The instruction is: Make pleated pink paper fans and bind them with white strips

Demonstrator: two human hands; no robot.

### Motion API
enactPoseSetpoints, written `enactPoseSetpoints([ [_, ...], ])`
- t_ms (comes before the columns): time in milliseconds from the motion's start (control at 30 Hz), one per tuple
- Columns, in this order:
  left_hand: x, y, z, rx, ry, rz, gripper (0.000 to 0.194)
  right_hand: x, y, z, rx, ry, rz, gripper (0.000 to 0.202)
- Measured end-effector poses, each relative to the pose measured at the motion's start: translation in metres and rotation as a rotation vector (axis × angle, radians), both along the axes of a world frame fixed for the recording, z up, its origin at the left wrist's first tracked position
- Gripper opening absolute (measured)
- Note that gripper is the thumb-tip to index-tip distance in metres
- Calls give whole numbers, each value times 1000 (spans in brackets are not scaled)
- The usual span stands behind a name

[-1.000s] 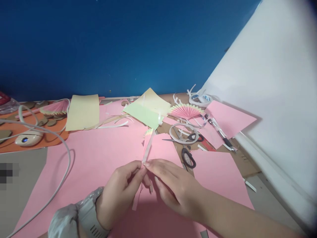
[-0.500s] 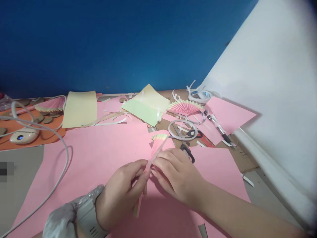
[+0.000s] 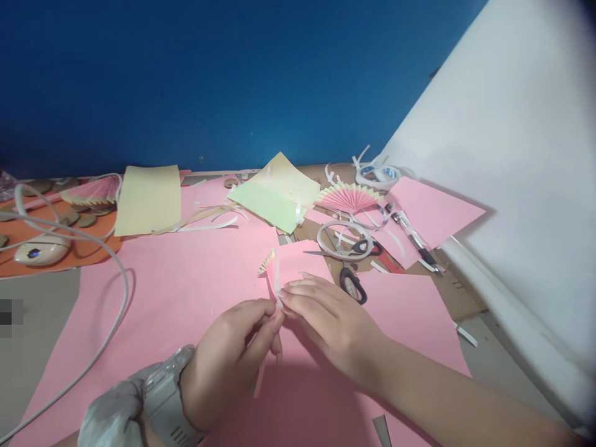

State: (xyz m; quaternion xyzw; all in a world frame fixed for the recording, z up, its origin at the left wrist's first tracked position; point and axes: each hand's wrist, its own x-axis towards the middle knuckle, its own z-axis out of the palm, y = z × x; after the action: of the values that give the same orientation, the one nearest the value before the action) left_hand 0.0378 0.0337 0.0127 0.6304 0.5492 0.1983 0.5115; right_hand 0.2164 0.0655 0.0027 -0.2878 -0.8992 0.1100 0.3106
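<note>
Between my hands is a small pleated paper fan [image 3: 269, 267], pink with a yellow-green edge, its folds narrowed near my fingertips. My left hand [image 3: 237, 344] is closed in a pinch on the fan's lower part, whose end sticks out beneath the fingers. A pale strip, apparently tape [image 3: 277, 276], runs up along the fan's right side. The fingers of my right hand [image 3: 333, 323] are pressed together against the fan and the strip; the thumb is largely hidden. Scissors [image 3: 354, 282] with black handles lie just beyond my right hand.
Pink sheets [image 3: 177, 279] cover the table. Another pleated fan [image 3: 351, 197], a roll of tape [image 3: 321, 239], a pen [image 3: 414, 239] and a second tape roll [image 3: 379, 177] lie at the back right. At left, a cable [image 3: 125, 298] curves past a white device [image 3: 41, 249].
The fan's spread end has swung left and looks narrower, and the pale strip stands more upright. My right fingers have flattened slightly against it. Both hands stay nearly in place.
</note>
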Motion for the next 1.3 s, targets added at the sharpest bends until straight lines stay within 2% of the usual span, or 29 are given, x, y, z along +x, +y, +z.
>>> enactPoseSetpoints([
  [233,-1,-2,-4,153,79,-54,36,-1,-1,2,-159,1,13,15],
  [400,-2,-3,-6,279,88,-77,32,0,-2,3,-198,0,-4,15],
  [733,-4,-2,-8,285,46,-101,28,-1,-1,4,-224,3,4,14],
  [1100,-4,-2,-6,274,61,-99,29,0,-1,6,-441,31,-6,15],
  [1300,-4,-1,-6,297,53,-110,28,-1,-1,7,-462,33,-22,13],
])
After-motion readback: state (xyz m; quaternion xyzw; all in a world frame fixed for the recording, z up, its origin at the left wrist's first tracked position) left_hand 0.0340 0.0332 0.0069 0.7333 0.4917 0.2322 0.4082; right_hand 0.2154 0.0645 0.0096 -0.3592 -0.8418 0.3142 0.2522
